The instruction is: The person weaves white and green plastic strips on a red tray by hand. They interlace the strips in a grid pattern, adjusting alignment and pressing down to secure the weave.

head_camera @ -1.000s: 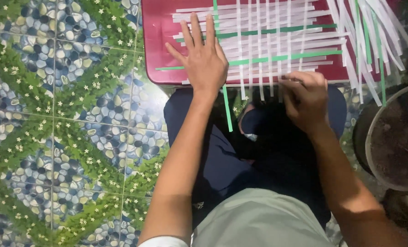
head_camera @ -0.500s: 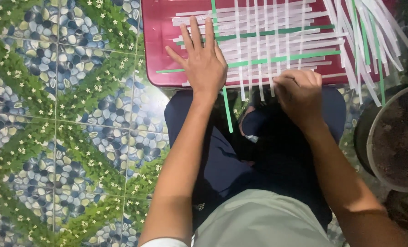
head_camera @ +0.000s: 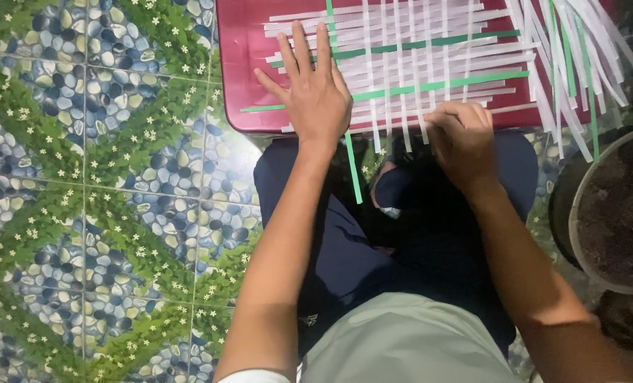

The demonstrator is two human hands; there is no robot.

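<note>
A mat of woven white and green strips (head_camera: 416,64) lies on a dark red plastic lid (head_camera: 242,78) in front of my knees. My left hand (head_camera: 315,89) rests flat on the mat's left part, fingers spread, pressing the strips down. My right hand (head_camera: 462,135) is curled at the near edge of the mat, fingertips pinched on a white strip (head_camera: 430,117). One green strip (head_camera: 352,167) hangs down off the lid's near edge between my hands. Loose strip ends fan out at the upper right.
I sit cross-legged on a tiled floor (head_camera: 103,198) with a blue pebble and green leaf pattern. A round pot filled with soil (head_camera: 614,213) stands at the right, close to my right knee.
My right hand has shifted slightly along the mat's near edge, fingers working on a strip. My left hand stays pressed flat on the mat.
</note>
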